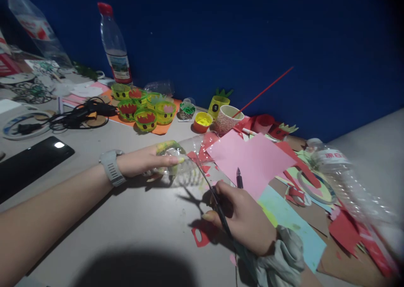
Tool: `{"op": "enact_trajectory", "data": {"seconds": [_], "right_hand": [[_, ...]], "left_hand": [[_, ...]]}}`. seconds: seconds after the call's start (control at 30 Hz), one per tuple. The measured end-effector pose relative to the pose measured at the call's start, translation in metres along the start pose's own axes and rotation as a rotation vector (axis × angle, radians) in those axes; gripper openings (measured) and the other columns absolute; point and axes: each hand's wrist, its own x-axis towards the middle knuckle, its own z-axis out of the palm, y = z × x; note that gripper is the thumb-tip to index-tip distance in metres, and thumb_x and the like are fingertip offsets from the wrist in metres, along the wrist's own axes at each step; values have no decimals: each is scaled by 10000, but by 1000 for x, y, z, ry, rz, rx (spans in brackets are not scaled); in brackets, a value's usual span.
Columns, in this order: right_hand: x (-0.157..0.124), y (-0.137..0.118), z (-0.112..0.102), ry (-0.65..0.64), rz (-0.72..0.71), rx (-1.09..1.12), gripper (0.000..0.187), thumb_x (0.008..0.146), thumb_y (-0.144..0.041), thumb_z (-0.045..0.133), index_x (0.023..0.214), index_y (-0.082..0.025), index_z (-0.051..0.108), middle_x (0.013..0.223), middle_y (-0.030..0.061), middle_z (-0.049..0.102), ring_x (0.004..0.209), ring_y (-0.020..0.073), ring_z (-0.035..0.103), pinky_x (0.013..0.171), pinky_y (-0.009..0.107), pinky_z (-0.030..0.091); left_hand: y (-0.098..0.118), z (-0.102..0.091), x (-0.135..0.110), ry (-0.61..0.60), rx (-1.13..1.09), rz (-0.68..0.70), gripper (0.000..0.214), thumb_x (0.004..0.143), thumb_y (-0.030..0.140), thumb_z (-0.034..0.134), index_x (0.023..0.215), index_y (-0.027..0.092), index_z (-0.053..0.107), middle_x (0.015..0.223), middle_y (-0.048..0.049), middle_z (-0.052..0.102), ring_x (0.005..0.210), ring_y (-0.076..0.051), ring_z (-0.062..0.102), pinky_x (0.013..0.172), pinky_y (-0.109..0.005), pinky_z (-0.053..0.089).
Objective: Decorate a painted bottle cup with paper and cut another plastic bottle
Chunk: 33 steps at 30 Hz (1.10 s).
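Note:
My left hand (164, 158), with a grey watch on its wrist, is wrapped round a clear plastic bottle piece (192, 165), lying on its side. Yellow-green stains mark that hand's fingers. In my right hand (240, 217) is a pair of dark scissors (206, 179), whose blades point up and left to the clear plastic. A forked shadow of the scissors falls on the table. Whether the blades touch the plastic I cannot tell. Just beyond my right hand lie a black pen (239, 178) and a pink paper sheet (252, 160).
Several yellow-green cups (145, 120) with faces stand on orange paper (164, 129). Behind are an upright bottle (116, 55) and a patterned cup (227, 120) with a red stick. Paper scraps and a clear bottle (347, 182) crowd the right; a phone (34, 163) lies left.

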Motion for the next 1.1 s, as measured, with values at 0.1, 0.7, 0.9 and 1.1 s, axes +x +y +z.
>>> {"op": "enact_trajectory", "data": {"seconds": [0.1,0.7,0.9,1.1], "right_hand": [[0,1,0,5,-10,7,368,763,-526,591,701,-202,427,616,-35,461,562,132,417,522,248,287],[2,8,7,43,35,221,451,796,-505,574,608,-204,296,558,-65,348,540,103,328,501,223,245],[3,9,7,56,58,198,451,806,-524,553,616,-208,294,543,-62,352,540,109,334,504,226,251],[2,6,9,124,71,167,464,811,-515,553,607,-206,272,536,-66,331,530,103,308,500,223,249]], "left_hand": [[1,0,-1,0,0,-15,274,806,430,581,976,220,540,726,28,476,514,-70,406,403,-162,350],[4,2,-1,36,-46,-89,323,807,439,574,1012,191,542,653,19,496,444,-64,369,372,-173,302],[6,3,-1,67,-14,-80,344,796,462,581,1019,202,548,734,7,528,515,-77,432,412,-184,340],[7,5,-1,83,17,-65,333,805,488,555,999,218,563,762,9,556,529,-81,440,424,-194,338]]}}
